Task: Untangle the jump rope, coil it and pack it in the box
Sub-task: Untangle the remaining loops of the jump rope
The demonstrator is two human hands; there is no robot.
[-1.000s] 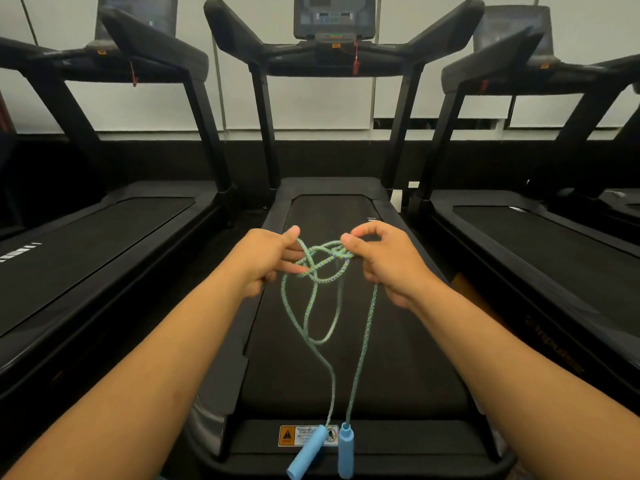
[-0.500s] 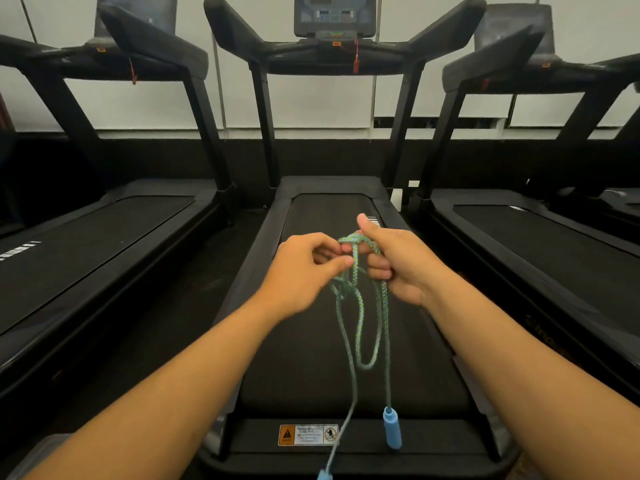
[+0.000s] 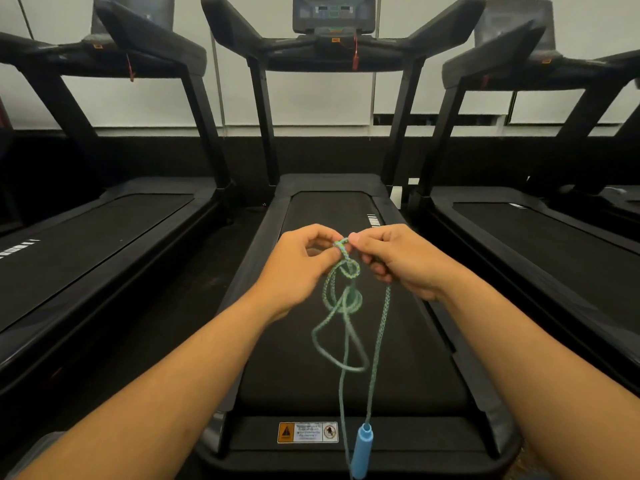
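Jump rope (image 3: 343, 299) hangs knotted at 12 o'clock over the treadmill (image 3: 346, 393), left hand (image 3: 298, 268) and right hand (image 3: 398, 261) both pinching its top loop; I'd loosen that knot slowly, not yank, blue handle (image 3: 362, 452) dangling at 6.

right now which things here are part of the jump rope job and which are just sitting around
Part of the job:
- jump rope, tangled, hanging from both hands
- blue handle dangling at one rope end
- left hand and right hand, pinching the knot at the top

Just there:
- middle treadmill
- its warning sticker
- treadmills on either side

No box in view.
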